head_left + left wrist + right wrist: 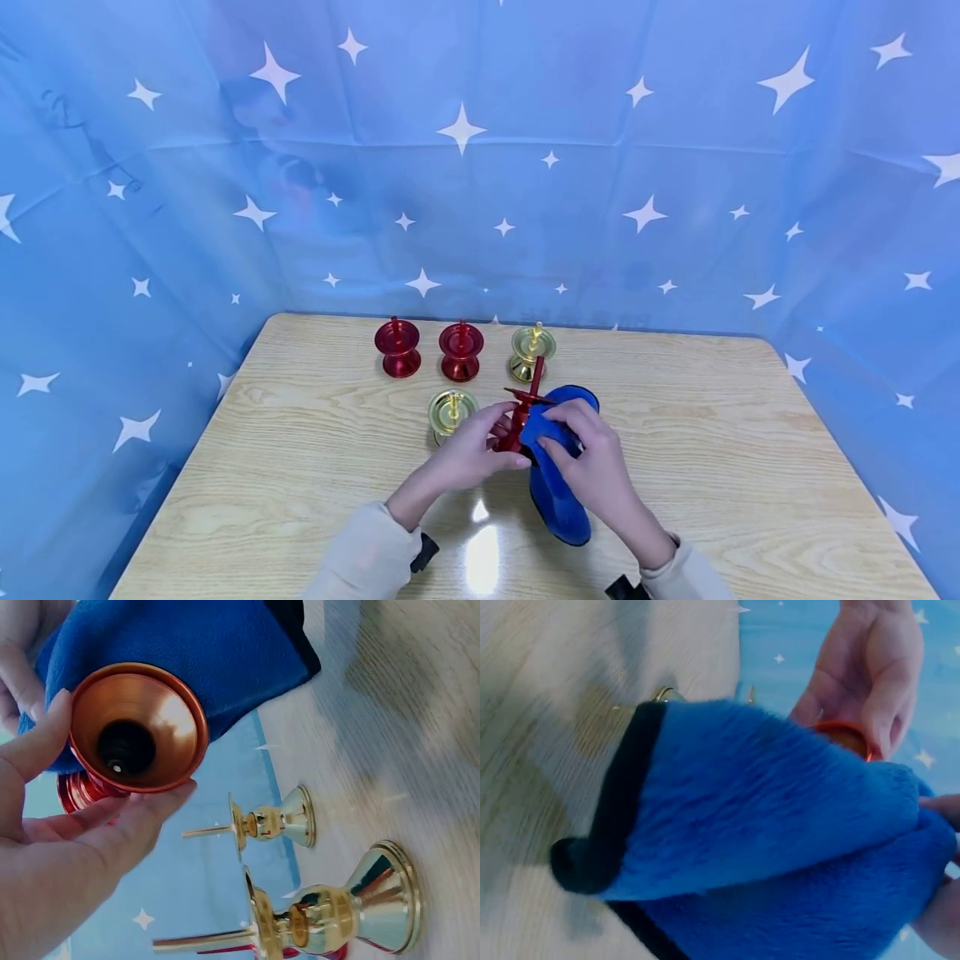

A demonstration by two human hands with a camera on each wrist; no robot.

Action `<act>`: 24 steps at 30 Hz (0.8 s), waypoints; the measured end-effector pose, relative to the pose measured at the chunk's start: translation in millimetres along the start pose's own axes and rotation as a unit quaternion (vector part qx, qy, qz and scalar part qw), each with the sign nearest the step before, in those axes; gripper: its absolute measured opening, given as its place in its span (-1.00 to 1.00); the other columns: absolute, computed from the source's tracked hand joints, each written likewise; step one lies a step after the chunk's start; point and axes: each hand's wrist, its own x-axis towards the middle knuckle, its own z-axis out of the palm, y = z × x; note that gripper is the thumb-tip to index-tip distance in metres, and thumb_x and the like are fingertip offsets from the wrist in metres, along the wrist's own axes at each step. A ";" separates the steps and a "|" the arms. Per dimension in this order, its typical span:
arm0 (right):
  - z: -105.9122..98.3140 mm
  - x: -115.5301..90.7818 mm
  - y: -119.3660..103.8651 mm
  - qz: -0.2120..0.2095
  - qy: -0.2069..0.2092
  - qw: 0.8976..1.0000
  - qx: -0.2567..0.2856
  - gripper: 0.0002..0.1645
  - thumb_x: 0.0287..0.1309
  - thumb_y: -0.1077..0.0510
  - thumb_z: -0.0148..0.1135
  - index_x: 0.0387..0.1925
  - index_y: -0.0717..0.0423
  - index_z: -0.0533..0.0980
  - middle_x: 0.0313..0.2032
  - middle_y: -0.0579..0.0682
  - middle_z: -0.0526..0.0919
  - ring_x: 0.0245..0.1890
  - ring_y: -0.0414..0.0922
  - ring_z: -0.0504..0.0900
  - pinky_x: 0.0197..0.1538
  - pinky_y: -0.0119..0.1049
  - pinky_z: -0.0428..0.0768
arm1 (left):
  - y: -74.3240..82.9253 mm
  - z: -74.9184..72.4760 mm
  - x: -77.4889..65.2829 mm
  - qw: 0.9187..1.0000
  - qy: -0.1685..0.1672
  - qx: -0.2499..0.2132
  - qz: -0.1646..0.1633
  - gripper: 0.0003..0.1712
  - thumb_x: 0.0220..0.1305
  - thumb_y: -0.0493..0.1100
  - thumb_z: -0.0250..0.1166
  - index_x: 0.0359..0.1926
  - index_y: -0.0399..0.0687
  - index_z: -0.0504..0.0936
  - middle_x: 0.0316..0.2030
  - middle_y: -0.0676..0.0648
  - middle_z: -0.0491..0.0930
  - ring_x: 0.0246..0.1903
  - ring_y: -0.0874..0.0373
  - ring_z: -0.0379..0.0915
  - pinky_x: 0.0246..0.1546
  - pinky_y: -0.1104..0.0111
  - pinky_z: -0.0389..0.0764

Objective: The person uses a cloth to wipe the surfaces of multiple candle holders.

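Observation:
My left hand [467,450] holds a red metal candle holder [519,423] by its base, off the table and tilted. In the left wrist view the hollow underside [171,735] of its base faces the camera, with thumb and fingers on either side of the rim. My right hand [598,460] pinches a fluffy blue cloth [757,802] with dark edging against the candle holder's side. The rest of the cloth hangs down in folds, covering part of the holder in the right wrist view.
Two red candle holders, one at left [400,354] and one in the middle [461,354], stand in the back row beside a gold one [532,350]. Another gold candle holder [452,410] stands nearer, just beyond my left hand. A blue star-patterned curtain [480,208] hangs behind the wooden table [712,467].

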 end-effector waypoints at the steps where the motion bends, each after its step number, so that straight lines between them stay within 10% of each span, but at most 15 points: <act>1: -1.0 -0.2 1.0 0.010 -0.003 1.000 0.017 -0.55 -0.38 0.56 0.42 -0.34 0.20 0.53 -0.32 -0.03 0.55 -0.34 -0.15 0.54 -0.33 -0.39 0.59 | -0.9 -1.0 -0.7 1.000 -0.004 -0.022 -0.003 -0.24 0.10 -0.14 0.34 0.24 -0.34 0.23 -0.13 -0.10 0.48 -0.12 0.07 0.41 -0.12 0.34 0.49; 7: -7.1 -4.8 12.3 0.133 -0.014 0.975 0.178 -0.66 -0.16 0.58 0.26 -0.28 0.29 0.50 -0.31 0.03 0.55 -0.31 -0.26 0.55 -0.32 -0.47 0.58 | -1.8 -10.3 -5.5 0.985 -0.060 -0.164 -0.004 -0.26 0.18 -0.33 0.23 0.32 -0.32 0.09 0.06 -0.21 0.37 0.07 -0.02 0.33 0.08 0.29 0.39; 12: -6.7 -9.5 20.2 0.183 -0.013 0.957 0.227 -0.69 -0.13 0.58 0.22 -0.27 0.37 0.47 -0.29 -0.09 0.56 -0.28 -0.30 0.57 -0.30 -0.46 0.58 | 4.3 -13.2 -8.0 0.979 -0.102 -0.176 0.009 -0.23 0.20 -0.37 0.20 0.34 -0.32 0.01 0.14 -0.24 0.31 0.15 -0.02 0.26 0.16 0.31 0.31; 19: -1.2 -13.1 22.1 0.171 -0.013 0.956 0.237 -0.69 -0.15 0.59 0.23 -0.28 0.37 0.47 -0.27 0.04 0.55 -0.27 -0.26 0.57 -0.27 -0.45 0.58 | 2.6 -3.2 -5.2 0.997 -0.041 -0.063 0.019 -0.14 0.05 -0.13 0.38 0.30 -0.23 0.16 0.05 -0.10 0.39 0.01 0.10 0.35 -0.06 0.40 0.49; 24: 3.7 -11.1 13.9 0.079 -0.005 0.987 0.140 -0.62 -0.27 0.61 0.29 -0.34 0.27 0.50 -0.33 0.02 0.53 -0.34 -0.23 0.51 -0.32 -0.50 0.54 | 4.8 2.0 -4.3 0.997 0.016 0.073 0.020 -0.15 -0.07 0.01 0.45 0.23 -0.17 0.31 -0.11 -0.03 0.46 -0.16 0.16 0.38 -0.17 0.40 0.48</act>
